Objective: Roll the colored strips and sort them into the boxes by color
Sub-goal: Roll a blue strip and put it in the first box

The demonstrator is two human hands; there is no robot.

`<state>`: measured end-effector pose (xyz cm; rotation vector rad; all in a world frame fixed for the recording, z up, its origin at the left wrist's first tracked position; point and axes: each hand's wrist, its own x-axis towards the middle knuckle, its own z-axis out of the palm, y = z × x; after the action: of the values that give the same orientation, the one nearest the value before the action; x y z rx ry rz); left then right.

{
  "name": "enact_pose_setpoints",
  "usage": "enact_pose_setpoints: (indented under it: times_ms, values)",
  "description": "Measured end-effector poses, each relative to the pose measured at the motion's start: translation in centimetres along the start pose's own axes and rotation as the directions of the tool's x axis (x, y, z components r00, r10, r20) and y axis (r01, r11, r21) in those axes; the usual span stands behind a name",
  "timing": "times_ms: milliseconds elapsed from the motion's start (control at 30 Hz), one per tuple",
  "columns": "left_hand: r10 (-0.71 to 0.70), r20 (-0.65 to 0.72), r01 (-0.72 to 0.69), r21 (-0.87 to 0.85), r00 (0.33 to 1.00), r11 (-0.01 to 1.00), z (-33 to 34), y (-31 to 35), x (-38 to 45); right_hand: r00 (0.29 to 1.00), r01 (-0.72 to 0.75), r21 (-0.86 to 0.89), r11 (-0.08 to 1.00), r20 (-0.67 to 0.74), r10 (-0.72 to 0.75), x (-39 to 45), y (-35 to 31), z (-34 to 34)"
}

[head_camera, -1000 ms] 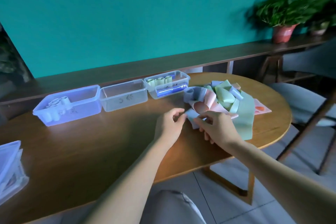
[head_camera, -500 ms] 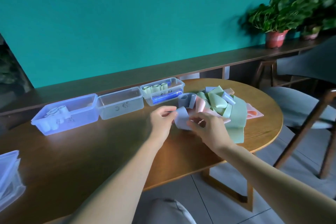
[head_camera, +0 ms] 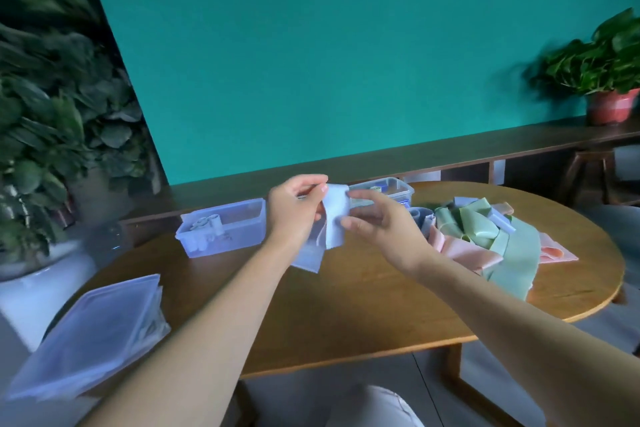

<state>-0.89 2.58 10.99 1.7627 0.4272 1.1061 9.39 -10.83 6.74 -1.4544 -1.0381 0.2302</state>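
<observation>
The pale blue, soft fabric strip [head_camera: 334, 218] is held up in the air between both hands, above the round wooden table [head_camera: 363, 302] and clear of it. Its long axis runs roughly top to bottom: the upper end sits at the fingertips, and the free tail hangs down and toward the person, below the left wrist, partly folded on itself. The left hand [head_camera: 294, 210] pinches the upper left edge with curled fingers and thumb. The right hand [head_camera: 377, 224] meets the strip's right edge with thumb and forefinger; whether it truly pinches or only touches is hard to tell through the blur.

Rolling would likely start at the top end, so the loose length lies below the grip, nearer the left hand.

Just left of and beyond the left hand stands the clear plastic box with pale blue rolls [head_camera: 221, 227], the likely destination. Right of the right hand lies the heap of green, pink and blue strips [head_camera: 485, 236], with another clear plastic box holding green rolls [head_camera: 384, 188] behind the hands.
</observation>
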Motion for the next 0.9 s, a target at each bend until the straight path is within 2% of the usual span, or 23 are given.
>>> enact_pose_setpoints:
  times_ms: [233,400,467,567,633,900]
  values:
    - [-0.015,-0.009,0.015,-0.044,1.0,0.999,-6.1,4.1,-1.2,0.99,0.137,0.12,0.983,0.018,-0.141,0.5,-4.9,3.8]
    - [-0.009,-0.055,0.009,0.009,0.998,1.0,-9.0,6.9,-2.3,0.973,0.23,-0.028,0.973,0.019,-0.229,0.6,-7.6,5.1]
    - [-0.009,-0.056,0.011,0.026,0.998,1.0,-9.9,7.7,-2.8,0.972,0.232,-0.01,0.973,0.032,-0.231,0.4,-8.6,5.5]
    - [0.016,-0.041,-0.016,0.004,0.999,1.0,-11.2,8.9,-3.5,0.969,0.185,0.178,0.966,0.131,-0.209,-0.1,-10.1,6.2]
    - [0.029,-0.043,-0.029,0.003,0.999,1.0,-12.0,9.6,-3.9,0.963,0.162,0.216,0.963,0.177,-0.201,-0.5,-11.0,6.6]
    - [0.071,-0.139,-0.051,0.141,0.988,0.989,-15.3,10.4,-3.9,0.957,0.129,0.341,0.931,0.202,-0.207,-0.9,-13.7,7.0]
